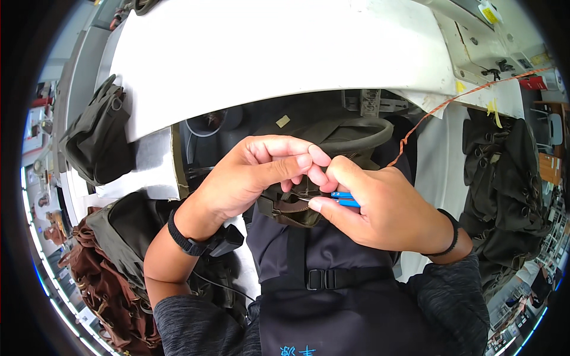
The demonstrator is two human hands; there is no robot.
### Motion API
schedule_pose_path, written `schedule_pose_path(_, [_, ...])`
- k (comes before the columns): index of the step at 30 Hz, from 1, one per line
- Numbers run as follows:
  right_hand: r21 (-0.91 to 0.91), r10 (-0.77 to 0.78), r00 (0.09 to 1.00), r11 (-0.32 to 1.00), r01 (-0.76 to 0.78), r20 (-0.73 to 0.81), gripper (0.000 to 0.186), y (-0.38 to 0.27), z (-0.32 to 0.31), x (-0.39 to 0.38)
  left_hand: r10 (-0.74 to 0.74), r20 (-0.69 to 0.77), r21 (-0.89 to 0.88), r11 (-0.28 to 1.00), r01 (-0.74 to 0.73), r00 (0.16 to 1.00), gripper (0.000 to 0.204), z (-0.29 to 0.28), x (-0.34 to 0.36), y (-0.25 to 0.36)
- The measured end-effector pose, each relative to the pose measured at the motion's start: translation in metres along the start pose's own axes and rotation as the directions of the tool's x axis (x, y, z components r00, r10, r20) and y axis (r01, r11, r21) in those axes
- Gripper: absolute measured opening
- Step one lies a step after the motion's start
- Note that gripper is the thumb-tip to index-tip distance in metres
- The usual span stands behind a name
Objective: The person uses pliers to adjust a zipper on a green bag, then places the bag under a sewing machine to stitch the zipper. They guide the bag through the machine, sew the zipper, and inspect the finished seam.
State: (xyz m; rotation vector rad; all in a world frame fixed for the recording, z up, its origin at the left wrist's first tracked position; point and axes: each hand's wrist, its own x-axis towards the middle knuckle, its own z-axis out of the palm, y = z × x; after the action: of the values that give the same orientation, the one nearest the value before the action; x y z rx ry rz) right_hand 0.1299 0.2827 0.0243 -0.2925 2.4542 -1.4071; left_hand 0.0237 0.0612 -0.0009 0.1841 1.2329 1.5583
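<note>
An olive-green bag with a rounded handle lies over my lap, and a toothed zip curves along its near edge. My right hand is closed round a small pair of blue-handled snips, whose thin metal tip points left at the zip. Just above the zip, my left hand has thumb and forefinger pinched together. Its fingertips almost meet those of my right hand. Whatever the left fingers pinch is too small to make out. My hands cover part of the bag.
Beyond the bag stretches a white table. More olive bags sit at its left end, with brown bags heaped below. Several dark green bags hang at right. An orange twisted cord runs from beside my right hand toward the upper right.
</note>
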Motion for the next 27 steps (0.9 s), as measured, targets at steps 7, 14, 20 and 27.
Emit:
schedule_pose_path(7, [0.128,0.044,0.999,0.991,-0.042,-0.016,0.027,0.002,0.0,-0.003,0.012,-0.083,-0.085,0.996,-0.019,0.996,0.022,0.0,-0.002,-0.003])
schedule_pose_path(14, [-0.129,0.145,0.803,0.955,-0.266,-0.578,0.03,0.057,-0.068,0.009,0.073,-0.154,-0.053,0.995,-0.082,0.985,0.019,0.002,0.001,0.002])
schedule_pose_path(20, [-0.562,-0.271,0.644,0.771,-0.3,-0.715,0.037,0.121,-0.131,0.037,0.055,-0.113,-0.102,0.993,-0.067,0.992,0.021,0.004,0.004,0.003])
schedule_pose_path(27, [-0.052,-0.335,0.912,0.942,0.332,-0.239,0.034,0.054,-0.049,0.035,0.088,-0.139,0.0,0.996,-0.089,0.986,0.021,0.004,0.005,0.002])
